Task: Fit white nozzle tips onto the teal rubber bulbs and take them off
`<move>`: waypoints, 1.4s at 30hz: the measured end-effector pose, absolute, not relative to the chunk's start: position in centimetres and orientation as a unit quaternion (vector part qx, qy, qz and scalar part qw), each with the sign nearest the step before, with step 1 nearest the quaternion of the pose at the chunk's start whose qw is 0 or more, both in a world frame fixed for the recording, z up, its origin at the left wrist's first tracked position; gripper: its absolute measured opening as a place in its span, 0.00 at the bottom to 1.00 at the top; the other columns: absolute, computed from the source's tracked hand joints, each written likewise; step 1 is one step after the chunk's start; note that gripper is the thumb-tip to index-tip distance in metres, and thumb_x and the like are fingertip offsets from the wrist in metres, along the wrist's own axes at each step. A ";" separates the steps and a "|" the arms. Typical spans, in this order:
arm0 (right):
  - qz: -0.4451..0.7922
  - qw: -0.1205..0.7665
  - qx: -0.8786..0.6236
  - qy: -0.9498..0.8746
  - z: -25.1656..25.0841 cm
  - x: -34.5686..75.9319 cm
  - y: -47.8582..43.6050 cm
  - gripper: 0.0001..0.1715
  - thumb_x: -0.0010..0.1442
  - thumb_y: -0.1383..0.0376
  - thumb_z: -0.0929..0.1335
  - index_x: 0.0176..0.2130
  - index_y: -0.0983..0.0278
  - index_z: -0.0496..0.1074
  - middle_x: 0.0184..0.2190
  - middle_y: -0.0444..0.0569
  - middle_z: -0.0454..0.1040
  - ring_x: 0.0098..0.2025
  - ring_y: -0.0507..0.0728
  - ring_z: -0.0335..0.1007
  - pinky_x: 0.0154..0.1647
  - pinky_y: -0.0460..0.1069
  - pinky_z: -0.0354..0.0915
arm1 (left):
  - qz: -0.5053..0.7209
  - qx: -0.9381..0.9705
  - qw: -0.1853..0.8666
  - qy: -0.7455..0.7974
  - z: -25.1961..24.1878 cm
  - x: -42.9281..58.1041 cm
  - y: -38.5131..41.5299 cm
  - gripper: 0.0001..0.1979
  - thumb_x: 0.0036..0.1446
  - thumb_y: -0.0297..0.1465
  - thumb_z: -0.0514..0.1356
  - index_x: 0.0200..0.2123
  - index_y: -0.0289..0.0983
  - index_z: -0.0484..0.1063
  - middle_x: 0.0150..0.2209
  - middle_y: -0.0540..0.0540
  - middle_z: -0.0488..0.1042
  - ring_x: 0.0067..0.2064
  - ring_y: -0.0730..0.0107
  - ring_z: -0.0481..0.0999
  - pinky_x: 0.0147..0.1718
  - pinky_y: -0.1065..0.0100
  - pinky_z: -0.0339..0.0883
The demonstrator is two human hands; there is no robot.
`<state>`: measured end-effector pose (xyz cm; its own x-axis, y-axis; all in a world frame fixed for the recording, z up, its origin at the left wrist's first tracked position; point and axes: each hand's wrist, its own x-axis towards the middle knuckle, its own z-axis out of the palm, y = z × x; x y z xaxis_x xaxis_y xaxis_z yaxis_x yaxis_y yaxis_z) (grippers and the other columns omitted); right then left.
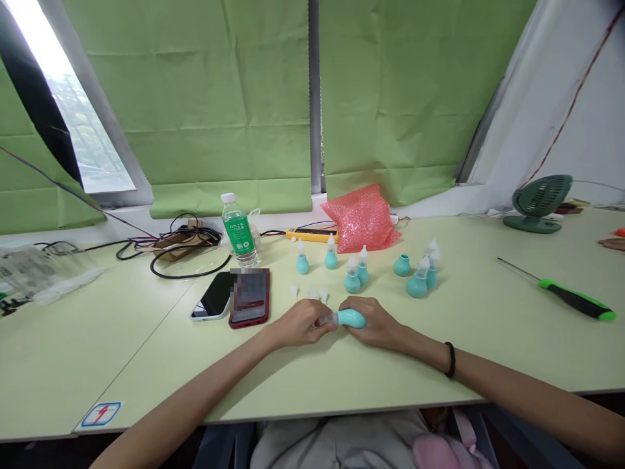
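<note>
My right hand (374, 322) is closed around a teal rubber bulb (351, 318) lying sideways on the pale green table (488, 339). My left hand (300, 324) pinches the clear tip (326, 319) at the bulb's left end. Just behind my hands lie small loose clear tips (312, 293). Further back stand several teal bulbs with clear tips (356, 273), and one bare teal bulb (402, 265).
Two phones (239, 298) lie left of my hands, with a water bottle (239, 230) behind them. Black cables (176, 251) and a yellow power strip (312, 234) run along the back. A pink bubble bag (364, 218), green fan (540, 203) and green-handled screwdriver (569, 296) sit to the right.
</note>
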<state>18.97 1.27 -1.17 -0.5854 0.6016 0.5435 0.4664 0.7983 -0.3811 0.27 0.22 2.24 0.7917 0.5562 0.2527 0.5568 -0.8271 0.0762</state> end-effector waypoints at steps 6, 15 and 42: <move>0.231 0.331 -0.335 -0.851 -0.4 18.7 0.8 0.05 0.42 0.71 0.63 0.26 0.64 0.64 0.20 0.41 0.64 0.22 0.49 0.58 0.21 0.43 0.55 | -0.093 -0.939 0.150 -0.294 1.5 0.7 0.1 0.14 0.56 0.35 0.44 0.28 0.33 0.64 0.26 0.44 0.67 0.29 0.67 0.65 0.25 0.69 0.56; 0.371 0.253 -0.324 -0.833 -0.3 19.1 1.5 0.07 0.40 0.71 0.64 0.26 0.66 0.65 0.20 0.40 0.61 0.23 0.47 0.55 0.20 0.41 0.53 | -0.086 -0.937 0.273 -0.200 1.3 1.0 -0.2 0.13 0.58 0.27 0.41 0.30 0.31 0.62 0.26 0.42 0.65 0.30 0.65 0.64 0.24 0.67 0.57; 0.266 0.383 -0.417 -0.780 -1.1 19.3 2.9 0.10 0.42 0.61 0.66 0.23 0.67 0.66 0.19 0.42 0.60 0.23 0.49 0.55 0.22 0.43 0.54 | -0.151 -0.900 0.160 -0.377 -0.8 -0.2 3.2 0.14 0.54 0.23 0.45 0.42 0.39 0.61 0.45 0.47 0.62 0.47 0.62 0.54 0.41 0.60 0.54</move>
